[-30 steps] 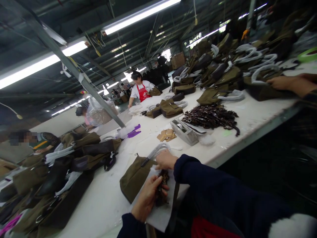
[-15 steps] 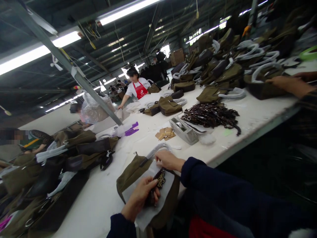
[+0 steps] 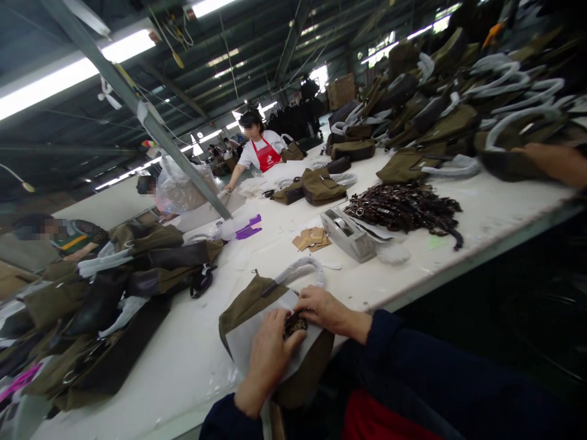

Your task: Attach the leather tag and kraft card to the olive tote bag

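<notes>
Two hands, left hand [image 3: 268, 360] and right hand [image 3: 326, 310], clasp a dark patterned strap [image 3: 296, 326] on white paper [image 3: 247, 333], its markings unreadable.

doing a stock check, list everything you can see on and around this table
olive canvas bag: 1, olive, under the hands
paper sheet: 1, white, on that bag
wrapped bag handle: 1, white, beyond the hands
patterned piece: 1, dark brown, between the hands
work table: 1, white, under everything here
tape dispenser: 1, grey, mid-table
card tags: several, tan, left of the dispenser
strap pile: 1, dark brown, right of the dispenser
co-worker: 1, red apron, far end
left hand: 1, on the patterned piece
right hand: 1, beside it
</notes>
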A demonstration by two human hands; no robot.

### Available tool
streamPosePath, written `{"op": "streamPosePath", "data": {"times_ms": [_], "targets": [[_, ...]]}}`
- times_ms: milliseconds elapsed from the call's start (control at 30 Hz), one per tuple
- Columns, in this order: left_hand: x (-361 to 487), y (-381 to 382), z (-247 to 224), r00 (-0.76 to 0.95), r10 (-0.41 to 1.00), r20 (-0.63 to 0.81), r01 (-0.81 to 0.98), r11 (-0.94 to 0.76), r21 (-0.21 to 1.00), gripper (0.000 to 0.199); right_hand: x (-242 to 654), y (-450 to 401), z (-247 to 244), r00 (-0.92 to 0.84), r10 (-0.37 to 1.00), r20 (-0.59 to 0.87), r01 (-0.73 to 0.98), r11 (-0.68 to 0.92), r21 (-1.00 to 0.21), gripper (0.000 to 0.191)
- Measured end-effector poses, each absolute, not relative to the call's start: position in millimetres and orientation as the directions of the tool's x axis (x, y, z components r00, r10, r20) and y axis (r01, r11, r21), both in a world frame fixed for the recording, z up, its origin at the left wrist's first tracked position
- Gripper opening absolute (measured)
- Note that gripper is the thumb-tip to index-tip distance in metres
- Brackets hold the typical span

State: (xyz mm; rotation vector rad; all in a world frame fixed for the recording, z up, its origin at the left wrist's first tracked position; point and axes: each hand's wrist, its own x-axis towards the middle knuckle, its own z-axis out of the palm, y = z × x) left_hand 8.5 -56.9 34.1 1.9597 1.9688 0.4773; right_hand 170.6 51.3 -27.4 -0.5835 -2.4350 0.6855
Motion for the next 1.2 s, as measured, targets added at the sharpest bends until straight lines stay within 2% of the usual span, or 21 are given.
{"op": "streamPosePath", "data": {"times_ms": [100, 267, 433, 533, 633, 700, 733, 833, 900, 967, 1067, 1200], "targets": [[10, -58, 31, 0.015, 1.0, -0.002, 0.898, -0.013, 0.441, 0.03, 174, 53, -23, -0.787, 0.505, 0.354, 0.232, 0.774, -0.588, 0.018], [5, -58, 31, 0.061, 0.998, -0.003, 0.893, -0.053, 0.447, 0.029, 184, 59, -16, -0.871, 0.371, 0.324, 0.126, 0.804, -0.581, 0.031], [4, -60, 27, 0.086, 0.995, 0.05, 0.886, -0.099, 0.452, 0.035, 183, 58, -16, -0.867, 0.375, 0.328, 0.145, 0.82, -0.553, 0.031], [3, -61, 27, 0.139, 0.99, 0.026, 0.902, -0.137, 0.409, 0.032, 185, 55, -10, -0.871, 0.376, 0.317, 0.148, 0.815, -0.56, 0.03], [1, -62, 29, 0.157, 0.988, 0.008, 0.92, -0.149, 0.361, 0.029, 193, 50, 0, -0.882, 0.346, 0.319, 0.114, 0.815, -0.568, 0.048], [-1, -61, 31, 0.165, 0.986, 0.014, 0.92, -0.159, 0.357, 0.028, 199, 47, 4, -0.901, 0.281, 0.331, 0.085, 0.862, -0.5, 0.066], [-1, -61, 31, 0.17, 0.985, 0.015, 0.919, -0.164, 0.358, 0.029, 201, 45, 4, -0.91, 0.24, 0.339, 0.073, 0.896, -0.438, 0.067], [-4, -59, 32, 0.176, 0.984, 0.013, 0.92, -0.169, 0.353, 0.03, 202, 39, 1, -0.913, 0.163, 0.373, 0.071, 0.966, -0.247, 0.033], [-8, -57, 31, 0.19, 0.982, 0.008, 0.917, -0.18, 0.357, 0.03, 197, 38, -4, -0.896, 0.167, 0.412, 0.091, 0.976, -0.197, 0.021], [-12, -56, 32, 0.22, 0.975, 0.003, 0.903, -0.205, 0.378, 0.031, 191, 40, -8, -0.873, 0.2, 0.445, 0.115, 0.971, -0.211, 0.02], [-18, -56, 35, 0.274, 0.962, -0.019, 0.877, -0.242, 0.415, 0.035, 180, 46, -13, -0.836, 0.299, 0.46, 0.166, 0.937, -0.308, 0.022], [-25, -55, 39, 0.331, 0.942, -0.054, 0.841, -0.268, 0.47, 0.037, 167, 53, -18, -0.809, 0.452, 0.377, 0.251, 0.844, -0.473, 0.022]]}}
